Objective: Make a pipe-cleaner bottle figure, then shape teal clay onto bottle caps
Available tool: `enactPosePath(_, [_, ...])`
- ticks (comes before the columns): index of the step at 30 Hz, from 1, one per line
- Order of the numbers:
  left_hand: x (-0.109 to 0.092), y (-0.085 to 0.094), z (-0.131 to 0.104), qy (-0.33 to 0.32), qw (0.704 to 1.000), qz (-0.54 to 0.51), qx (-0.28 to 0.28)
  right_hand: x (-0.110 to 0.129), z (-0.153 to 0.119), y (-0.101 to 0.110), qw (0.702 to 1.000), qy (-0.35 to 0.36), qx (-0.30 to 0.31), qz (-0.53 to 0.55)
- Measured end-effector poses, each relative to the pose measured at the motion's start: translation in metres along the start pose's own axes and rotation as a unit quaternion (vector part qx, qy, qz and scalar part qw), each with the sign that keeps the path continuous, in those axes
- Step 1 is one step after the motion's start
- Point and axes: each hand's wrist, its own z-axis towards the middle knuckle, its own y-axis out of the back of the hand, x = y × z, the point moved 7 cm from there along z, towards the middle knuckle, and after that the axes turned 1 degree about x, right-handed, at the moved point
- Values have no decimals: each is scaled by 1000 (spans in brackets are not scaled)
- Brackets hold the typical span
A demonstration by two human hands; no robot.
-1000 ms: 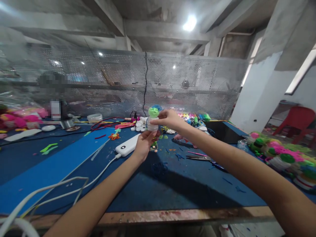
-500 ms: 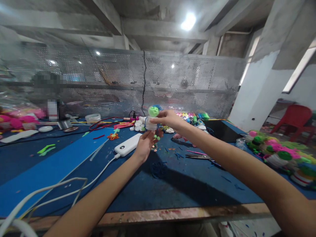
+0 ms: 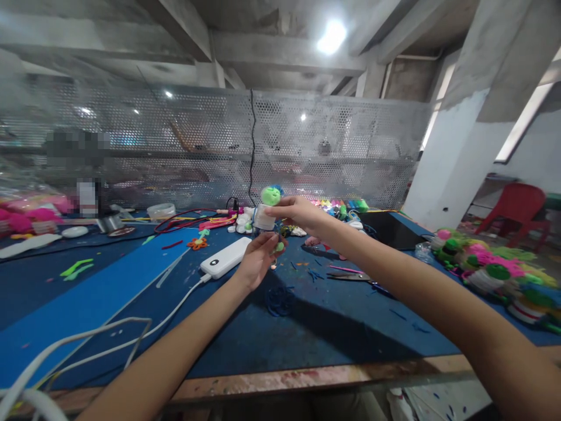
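Above the middle of the table a small figure is held upright, its body white (image 3: 264,217), its round head light green (image 3: 270,196) with some blue on top. My left hand (image 3: 258,257) grips its lower part from below, fingers closed, and a green ball-like piece shows beside the fingertips. From the right, my right hand (image 3: 298,211) pinches the white body just under the head. What lies between those fingertips is too small to make out. Beneath the hands a tangle of dark blue strands (image 3: 280,301) lies on the blue table top (image 3: 307,339).
A white power bank (image 3: 225,257) with a cable lies left of my hands. Scissors (image 3: 350,276) and a pink stick (image 3: 346,269) are to the right. Several finished-looking figures (image 3: 491,275) crowd the right side. Behind stands a perforated metal screen (image 3: 289,146); a person is beyond it, left.
The view has shifted slightly, so most things sit a little further left. Both hands keep hold of the figure, and my left fingers have shifted a little around its lower part.
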Motion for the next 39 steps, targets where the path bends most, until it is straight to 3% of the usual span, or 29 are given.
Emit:
enactPosePath(5, [1, -2, -1, -2, 1000, 27, 3, 4, -2, 2, 1000, 19, 5, -5])
enactPosePath(17, [2, -2, -1, -36, 990, 137, 17, 10, -1, 6, 986, 72, -43, -144])
enactPosePath(24, [12, -1, -3, -26, 979, 200, 31, 17, -4, 7, 985, 87, -52, -137])
enactPosePath(28, [14, -4, -1, -9, 980, 194, 37, 18, -4, 9, 987, 81, -48, -127])
enactPosePath(31, [14, 4, 6, 16, 983, 180, 28, 21, -6, 14, 987, 89, -51, -120])
enactPosePath(35, [-1, 22, 17, 3, 989, 145, -8, 20, -10, 19, 985, 90, -47, -141])
enactPosePath(39, [-28, 23, 18, -36, 992, 121, -19, 14, -15, 20, 982, 87, -34, -162])
